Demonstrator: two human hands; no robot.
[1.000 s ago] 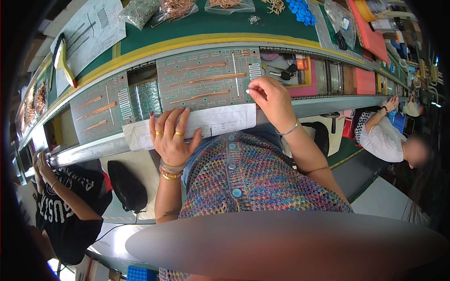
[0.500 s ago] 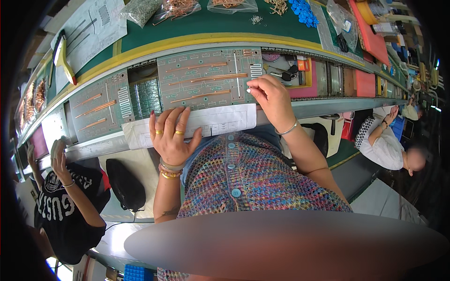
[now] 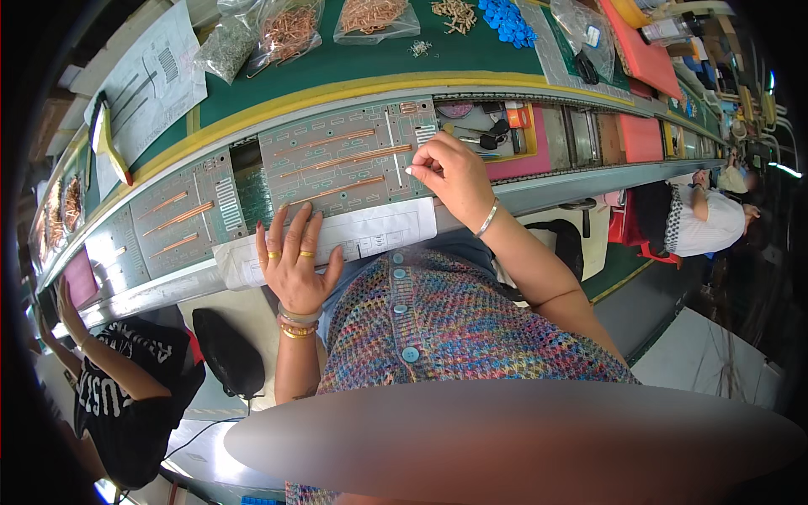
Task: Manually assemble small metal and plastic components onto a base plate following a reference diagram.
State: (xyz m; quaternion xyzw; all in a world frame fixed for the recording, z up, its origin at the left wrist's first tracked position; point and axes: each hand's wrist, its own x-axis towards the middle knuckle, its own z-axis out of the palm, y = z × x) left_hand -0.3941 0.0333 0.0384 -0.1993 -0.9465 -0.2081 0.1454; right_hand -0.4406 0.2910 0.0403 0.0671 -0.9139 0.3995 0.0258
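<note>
Two hands, apart, mid-frame: the left hand (image 3: 295,265) lies spread on a paper sheet (image 3: 374,231) below the circuit board (image 3: 332,172), upper centre — the right hand (image 3: 456,181), fingertips pinched, is at its right end, contents unclear.

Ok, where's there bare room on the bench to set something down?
The widest bare patch is the green bench top bordered by the yellow strip, bags of copper parts and small silvery pile. It's crowded farther back, with those bags and blue parts, and nearer, left hand over the paper sheet, right hand over the circuit board.
</note>
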